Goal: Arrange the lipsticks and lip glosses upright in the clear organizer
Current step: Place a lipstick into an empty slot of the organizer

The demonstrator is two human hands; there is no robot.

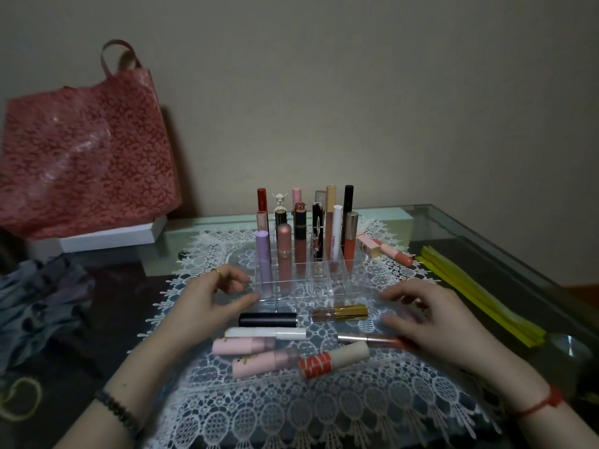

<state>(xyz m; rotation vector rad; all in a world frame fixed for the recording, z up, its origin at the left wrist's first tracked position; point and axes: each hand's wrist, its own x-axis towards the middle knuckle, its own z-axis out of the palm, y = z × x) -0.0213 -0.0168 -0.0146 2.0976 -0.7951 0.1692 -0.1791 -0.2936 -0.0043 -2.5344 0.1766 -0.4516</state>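
- Lace mat (pixel 291 416) is covering the glass table (pixel 486 228); both hands are hovering over it.
- Red-patterned tube (pixel 334 361) and two pink tubes (pixel 264 363) (pixel 243 345) are lying flat nearest the viewer, between the wrists.
- Rose-gold wand (pixel 366 339) is lying just under the right hand (pixel 434 319), its far end hidden by the fingers; contact cannot be told.
- Right hand is spread loose, fingers blurred, gripping nothing visible.
- White tube (pixel 269 333) and black tube (pixel 268 319) are lying flat just right of the left hand (pixel 210 296).
- Left hand is curled half open, thumb and fingers apart, holding nothing; a gold ring (pixel 216 272) is showing.
- Gold-capped gloss (pixel 340 313) is lying between the two hands.
- Clear organizer (pixel 324 280) is sitting just beyond the fingertips, its front row empty, its rear rows holding upright lipsticks (pixel 300 244).
- Peach glosses (pixel 385 251) are lying beyond the right hand, beside the organizer.
- Yellow strips (pixel 479 296) are lying right of the right hand.
- Red bag (pixel 87 150) is standing far left on a white box (pixel 107 236).
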